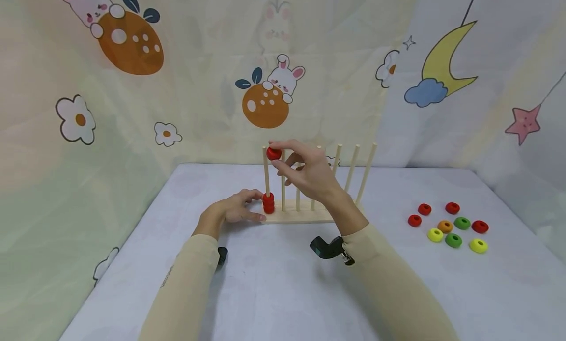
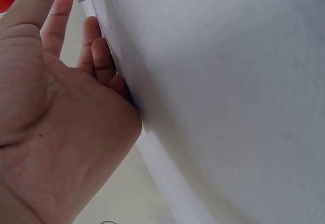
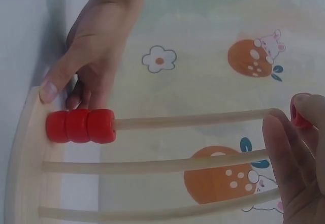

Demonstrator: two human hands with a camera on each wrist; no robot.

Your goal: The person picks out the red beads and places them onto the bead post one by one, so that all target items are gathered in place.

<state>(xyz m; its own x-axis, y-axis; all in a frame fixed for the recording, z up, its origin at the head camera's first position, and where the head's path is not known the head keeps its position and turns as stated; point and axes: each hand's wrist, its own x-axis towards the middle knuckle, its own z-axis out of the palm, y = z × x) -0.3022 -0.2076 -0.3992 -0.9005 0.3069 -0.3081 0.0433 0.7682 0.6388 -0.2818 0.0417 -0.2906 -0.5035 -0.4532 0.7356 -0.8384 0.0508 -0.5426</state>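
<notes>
A wooden stand point(image 1: 300, 217) with several upright rods sits on the table. Three red beads point(image 3: 81, 126) are stacked at the bottom of its leftmost rod point(image 1: 266, 171). My right hand point(image 1: 314, 174) pinches another red bead point(image 1: 273, 154) between thumb and fingers, close beside the top of that rod. Low at the stand's left end, my left hand point(image 1: 236, 207) holds the base, thumb at the front corner and fingers behind the stacked beads. In the left wrist view, the left palm point(image 2: 66, 132) faces the camera and only a corner of the base shows.
On the table's right lie several loose beads: red ones point(image 1: 480, 226), green ones point(image 1: 453, 240), yellow ones point(image 1: 479, 245) and an orange one point(image 1: 445, 226). A patterned cloth point(image 1: 203, 95) hangs behind the table. The right forearm crosses in front of the stand's right part.
</notes>
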